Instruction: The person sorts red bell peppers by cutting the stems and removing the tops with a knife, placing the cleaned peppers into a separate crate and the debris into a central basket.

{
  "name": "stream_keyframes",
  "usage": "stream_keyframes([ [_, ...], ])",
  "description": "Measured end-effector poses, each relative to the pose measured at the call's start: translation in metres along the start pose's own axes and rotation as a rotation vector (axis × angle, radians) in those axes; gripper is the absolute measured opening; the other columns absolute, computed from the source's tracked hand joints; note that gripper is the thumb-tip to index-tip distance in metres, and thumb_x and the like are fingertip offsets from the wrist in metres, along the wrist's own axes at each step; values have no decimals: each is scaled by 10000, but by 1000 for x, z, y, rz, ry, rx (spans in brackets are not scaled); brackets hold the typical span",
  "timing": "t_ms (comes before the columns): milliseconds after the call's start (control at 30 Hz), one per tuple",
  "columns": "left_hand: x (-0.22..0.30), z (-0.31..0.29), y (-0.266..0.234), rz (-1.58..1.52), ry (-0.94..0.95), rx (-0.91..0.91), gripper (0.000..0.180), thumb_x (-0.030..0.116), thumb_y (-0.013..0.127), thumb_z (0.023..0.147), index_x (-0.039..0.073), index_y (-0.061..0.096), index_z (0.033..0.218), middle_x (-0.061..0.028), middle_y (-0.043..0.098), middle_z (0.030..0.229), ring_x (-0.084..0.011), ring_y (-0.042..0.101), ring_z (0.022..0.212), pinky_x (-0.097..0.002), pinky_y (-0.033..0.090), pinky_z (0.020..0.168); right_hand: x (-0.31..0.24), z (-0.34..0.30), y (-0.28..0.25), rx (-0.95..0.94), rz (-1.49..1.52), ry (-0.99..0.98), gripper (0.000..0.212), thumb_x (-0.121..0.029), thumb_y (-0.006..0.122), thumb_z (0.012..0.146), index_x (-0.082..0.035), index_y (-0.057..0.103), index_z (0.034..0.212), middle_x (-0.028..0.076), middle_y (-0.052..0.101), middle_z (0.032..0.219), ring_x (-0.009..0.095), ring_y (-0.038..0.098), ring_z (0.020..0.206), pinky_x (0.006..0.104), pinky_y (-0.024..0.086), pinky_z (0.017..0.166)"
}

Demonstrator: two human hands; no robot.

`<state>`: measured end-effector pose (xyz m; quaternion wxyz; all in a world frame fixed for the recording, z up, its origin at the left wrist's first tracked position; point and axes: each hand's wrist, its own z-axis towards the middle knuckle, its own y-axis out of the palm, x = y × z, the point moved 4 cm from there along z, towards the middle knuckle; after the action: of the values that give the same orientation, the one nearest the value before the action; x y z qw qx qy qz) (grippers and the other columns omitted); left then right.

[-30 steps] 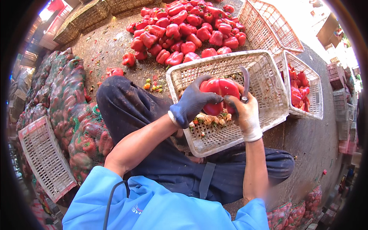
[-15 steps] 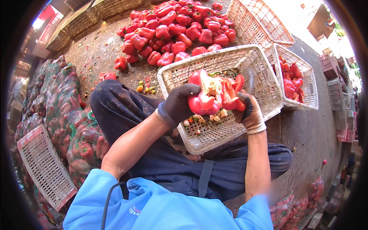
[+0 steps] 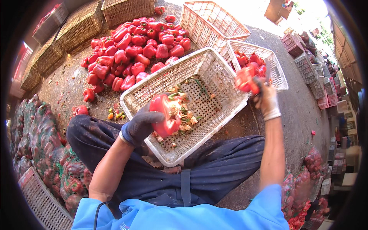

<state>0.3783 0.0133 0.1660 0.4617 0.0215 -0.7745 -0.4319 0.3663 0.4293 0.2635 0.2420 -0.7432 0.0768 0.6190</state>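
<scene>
My left hand [image 3: 141, 122], in a dark glove, is closed on a red bell pepper half [image 3: 167, 115] whose pale seed core faces right. It is over the left side of a white plastic crate [image 3: 226, 124] between my legs, with pepper cores and green stems [image 3: 188, 117] on its perforated floor. My right hand [image 3: 265, 100], in a dark and white glove, is beyond that crate's right edge. It grips a knife [image 3: 268, 72], blade up, and a blurred red pepper piece [image 3: 246, 79]. Just past it, another white crate [image 3: 279, 69] contains red pepper pieces [image 3: 256, 61].
A heap of whole red peppers [image 3: 134, 53] lies on the ground ahead. Empty-looking crates [image 3: 209, 23] stand behind it. Net sacks of peppers [image 3: 42, 142] line my left side, beside a crate [image 3: 44, 199]. More sacks [image 3: 293, 191] lie at lower right.
The pepper held between both hands has come apart. My right hand moved right with the knife and one piece, towards the farther crate; my left keeps the half with the core. The view also shifted.
</scene>
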Motion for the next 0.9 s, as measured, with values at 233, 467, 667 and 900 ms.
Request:
stream_keyframes([
  [233,-1,12,2,474,151,181,1100,230,944,741,-10,369,1648,-148,571,1501,-225,624,1301,-365,508,1138,21,71,-91,348,11,-7,321,-392,627,1125,-110,708,1256,22,724,791,54,491,452,250,369,352],
  [467,6,10,14,1000,342,327,1156,153,973,698,-9,358,1663,-197,539,1583,-265,566,1427,-375,462,1202,18,-52,96,-439,-51,149,473,-460,725,1063,-55,732,1306,23,767,955,-1,531,548,175,396,439],
  [667,5,5,32,1352,437,369,1094,234,987,726,16,415,1632,-238,632,1474,-360,683,1318,-441,553,1119,36,-107,186,-801,5,137,636,-531,855,942,-12,757,1297,34,787,1055,87,687,869,279,556,797],
  [900,-1,1,26,1413,655,238,1038,217,953,747,39,420,1619,-237,632,1440,-417,650,1321,-453,555,1098,63,-105,201,-715,206,358,452,-499,815,988,-59,717,1029,-16,611,646,73,523,440,240,350,406],
])
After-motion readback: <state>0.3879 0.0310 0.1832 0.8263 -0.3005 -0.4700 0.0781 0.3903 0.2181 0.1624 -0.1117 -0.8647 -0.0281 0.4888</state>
